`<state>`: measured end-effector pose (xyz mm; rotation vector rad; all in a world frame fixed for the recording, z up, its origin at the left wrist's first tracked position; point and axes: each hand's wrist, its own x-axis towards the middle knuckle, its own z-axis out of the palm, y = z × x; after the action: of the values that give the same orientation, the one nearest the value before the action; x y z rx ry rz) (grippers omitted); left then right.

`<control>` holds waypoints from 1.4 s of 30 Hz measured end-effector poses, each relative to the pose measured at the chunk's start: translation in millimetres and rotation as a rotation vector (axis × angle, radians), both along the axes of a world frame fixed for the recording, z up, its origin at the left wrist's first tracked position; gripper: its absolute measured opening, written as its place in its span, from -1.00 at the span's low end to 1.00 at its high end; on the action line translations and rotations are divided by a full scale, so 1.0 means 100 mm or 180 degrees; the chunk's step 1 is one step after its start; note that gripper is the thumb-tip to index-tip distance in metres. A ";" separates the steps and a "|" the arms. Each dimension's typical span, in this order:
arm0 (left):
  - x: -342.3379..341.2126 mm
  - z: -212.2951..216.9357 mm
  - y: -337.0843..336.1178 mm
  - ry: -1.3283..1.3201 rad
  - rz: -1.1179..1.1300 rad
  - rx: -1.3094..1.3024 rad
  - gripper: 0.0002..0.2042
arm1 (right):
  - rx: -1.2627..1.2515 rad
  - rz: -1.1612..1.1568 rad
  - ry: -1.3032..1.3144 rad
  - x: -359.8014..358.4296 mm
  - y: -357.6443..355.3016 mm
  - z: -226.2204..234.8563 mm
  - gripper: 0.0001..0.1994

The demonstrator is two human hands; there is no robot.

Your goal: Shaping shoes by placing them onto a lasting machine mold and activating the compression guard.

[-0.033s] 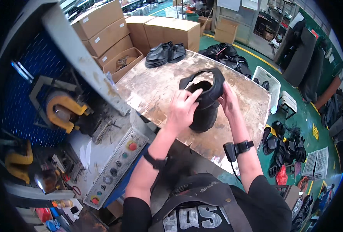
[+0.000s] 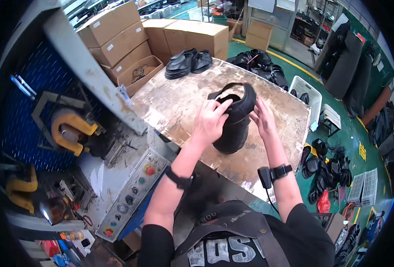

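Observation:
A black shoe upper [image 2: 241, 109], with a wide opening at its top and a curved band around it, is held above the worktable [image 2: 179, 102]. Its lower part, a rounded dark toe shape [image 2: 231, 138], points down toward me. My left hand [image 2: 209, 120] pinches the near left rim of the opening, its fingertips curled over the edge. Along the right side, my right hand [image 2: 263, 116] rests with fingers stretched out and touching or almost touching the upper; its thumb side is partly hidden.
Stacked black shoe parts [image 2: 181, 64] sit at the table's far left corner. Cardboard boxes [image 2: 192, 38] stand behind. To the left is a machine with a button panel [image 2: 130, 196] and yellow clamps [image 2: 70, 129]. A white crate [image 2: 310, 95] and black shoes [image 2: 330, 171] lie to the right.
The top band of the upper has tilted slightly and dropped a little toward me. Both hands keep nearly the same places; the view has shifted very slightly.

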<state>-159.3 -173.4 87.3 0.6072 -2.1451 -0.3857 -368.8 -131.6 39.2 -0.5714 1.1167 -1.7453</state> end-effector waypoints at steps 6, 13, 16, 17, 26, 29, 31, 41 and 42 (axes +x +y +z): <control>-0.48 -0.56 -0.63 -0.0254 -0.0226 0.0334 -0.55 | 0.0584 0.0542 -0.0171 -0.13 0.61 -0.40 -0.69; 0.23 -0.94 0.01 0.0105 0.0738 0.0706 -0.58 | -0.0962 0.4172 -0.0762 0.94 0.84 0.90 -0.76; 0.87 -1.39 0.83 -0.0208 0.1081 0.1208 -0.68 | -0.2079 0.6057 -0.0855 1.69 0.90 1.43 -0.75; 1.06 -1.53 1.11 -0.0194 0.1034 0.1550 -0.69 | -0.2292 0.5944 -0.1176 1.94 1.11 1.48 -0.77; 3.53 -2.20 4.52 0.0183 0.4259 0.3306 -0.76 | -0.1042 0.9003 -0.3278 4.04 2.52 1.53 -0.82; 4.20 -2.37 6.04 0.0279 0.5275 0.2880 -0.79 | -0.0536 0.9475 -0.3969 4.55 3.20 1.45 -0.84; 4.60 -2.12 6.84 -0.0110 0.6153 0.2869 -0.79 | -0.0353 0.9859 -0.3866 4.96 3.52 1.44 -0.81; 5.88 -1.83 9.62 -0.2627 0.7556 0.3810 -0.65 | 0.0372 1.0048 -0.3761 6.33 4.76 1.34 -0.81; 5.98 -1.87 9.68 -0.3080 0.7360 0.3997 -0.69 | 0.0222 0.9641 -0.3833 6.39 4.84 1.27 -0.82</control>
<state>438.9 794.7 -99.3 3.5466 -0.0853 0.0862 270.0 352.5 166.3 -0.2918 -0.8645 0.8712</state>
